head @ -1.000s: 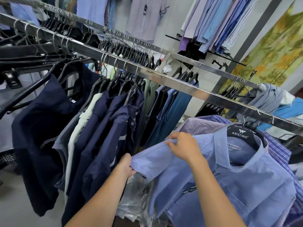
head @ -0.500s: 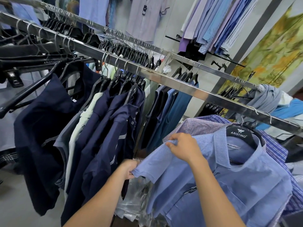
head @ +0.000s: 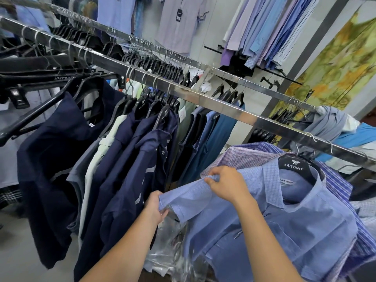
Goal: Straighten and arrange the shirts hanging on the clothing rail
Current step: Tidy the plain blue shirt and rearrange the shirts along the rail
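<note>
Where steel rail (head: 213, 103) runs, blue shirt (head: 295, 231) hangs; grey floor (head: 16, 251), white wall (head: 214, 31).

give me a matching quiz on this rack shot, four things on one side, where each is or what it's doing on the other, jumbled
Column one
1. left hand
2. right hand
3. black hanger
4. clear plastic bag

Column two
a. low down, under the raised sleeve
b. sits inside the collar of the light blue shirt
c. grips the end of the sleeve
d. pinches the fabric higher up, near the shoulder

Pairs: 1-c, 2-d, 3-b, 4-a
</note>
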Motion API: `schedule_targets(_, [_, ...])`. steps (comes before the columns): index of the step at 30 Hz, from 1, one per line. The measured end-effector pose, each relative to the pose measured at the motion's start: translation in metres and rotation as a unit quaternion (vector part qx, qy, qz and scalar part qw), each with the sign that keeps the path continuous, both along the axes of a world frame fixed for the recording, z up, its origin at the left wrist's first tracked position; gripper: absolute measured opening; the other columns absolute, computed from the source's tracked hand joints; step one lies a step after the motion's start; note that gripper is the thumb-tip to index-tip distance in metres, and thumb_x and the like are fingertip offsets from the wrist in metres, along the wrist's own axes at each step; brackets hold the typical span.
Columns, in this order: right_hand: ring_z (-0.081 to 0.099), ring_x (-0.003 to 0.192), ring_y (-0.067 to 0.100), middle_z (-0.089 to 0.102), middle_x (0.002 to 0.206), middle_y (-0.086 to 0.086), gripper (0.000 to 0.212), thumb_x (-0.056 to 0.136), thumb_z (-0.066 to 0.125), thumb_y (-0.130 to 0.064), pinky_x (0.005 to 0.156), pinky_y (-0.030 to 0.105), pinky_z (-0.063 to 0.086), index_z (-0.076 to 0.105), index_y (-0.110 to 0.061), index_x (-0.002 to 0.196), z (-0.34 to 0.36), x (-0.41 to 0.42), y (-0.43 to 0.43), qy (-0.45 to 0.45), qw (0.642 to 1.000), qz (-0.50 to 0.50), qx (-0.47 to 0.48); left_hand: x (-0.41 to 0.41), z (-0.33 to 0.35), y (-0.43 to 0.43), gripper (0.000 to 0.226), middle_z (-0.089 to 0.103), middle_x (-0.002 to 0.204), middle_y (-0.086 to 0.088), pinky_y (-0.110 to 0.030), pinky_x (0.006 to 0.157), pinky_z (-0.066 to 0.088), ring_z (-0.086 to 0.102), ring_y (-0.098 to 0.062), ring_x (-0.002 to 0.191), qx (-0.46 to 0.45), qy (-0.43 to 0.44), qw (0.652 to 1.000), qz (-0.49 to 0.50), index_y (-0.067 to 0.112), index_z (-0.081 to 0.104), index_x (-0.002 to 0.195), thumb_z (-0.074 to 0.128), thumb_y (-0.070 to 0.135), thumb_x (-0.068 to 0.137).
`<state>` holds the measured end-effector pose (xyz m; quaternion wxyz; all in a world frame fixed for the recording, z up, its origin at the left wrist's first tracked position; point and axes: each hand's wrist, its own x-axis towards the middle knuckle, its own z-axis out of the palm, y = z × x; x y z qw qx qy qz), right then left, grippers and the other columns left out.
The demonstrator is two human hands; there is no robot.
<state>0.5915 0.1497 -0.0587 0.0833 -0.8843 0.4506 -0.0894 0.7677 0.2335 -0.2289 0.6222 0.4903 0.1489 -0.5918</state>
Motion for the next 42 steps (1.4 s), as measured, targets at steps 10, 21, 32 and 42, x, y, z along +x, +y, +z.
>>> schedule_targets(10, [0.064,0.083,0.019,0.069,0.084,-0.009,0.017,0.09,0.064,-0.046,0.073,0.031,0.051,0.072,-0.031,0.091,0.001,0.0,-0.002,-0.005,1.0,-0.001,0.006,-0.011,-0.012,0.006,0.035,0.069,0.115,-0.014,-0.04,0.098,0.048,0.065,-0.027,0.091,-0.122,0.022,0.989,0.081,0.005,0.066,0.115,0.051,0.033,0.101])
schedule_targets(21, [0.066,0.093,0.019,0.075,0.097,-0.007,0.021,0.091,0.063,-0.044,0.081,0.035,0.056,0.075,-0.028,0.096,0.0,0.0,-0.007,0.001,1.0,0.005,0.011,-0.013,-0.019,0.017,0.028,0.073,0.116,-0.01,-0.034,0.092,0.052,0.069,-0.02,0.108,-0.183,-0.08,0.98,0.007,0.009,0.065,0.12,0.057,0.028,0.101])
schedule_targets(32, [0.065,0.087,0.018,0.072,0.088,-0.008,0.02,0.093,0.063,-0.044,0.07,0.03,0.051,0.075,-0.028,0.092,0.0,0.001,-0.009,0.0,1.0,0.007,0.017,-0.01,-0.022,0.002,0.032,0.072,0.115,-0.004,-0.045,0.101,0.051,0.066,-0.023,0.109,-0.077,-0.168,0.98,0.075,0.02,0.066,0.117,0.051,0.043,0.102])
schedule_targets(42, [0.065,0.089,0.019,0.073,0.092,-0.006,0.027,0.096,0.058,-0.049,0.068,0.03,0.048,0.074,-0.027,0.094,-0.002,0.006,-0.011,-0.026,1.0,-0.017,-0.003,-0.012,-0.021,-0.008,0.04,0.066,0.125,-0.001,-0.05,0.103,0.049,0.062,-0.026,0.115,-0.01,-0.183,0.979,0.085,0.027,0.063,0.125,0.049,0.05,0.095])
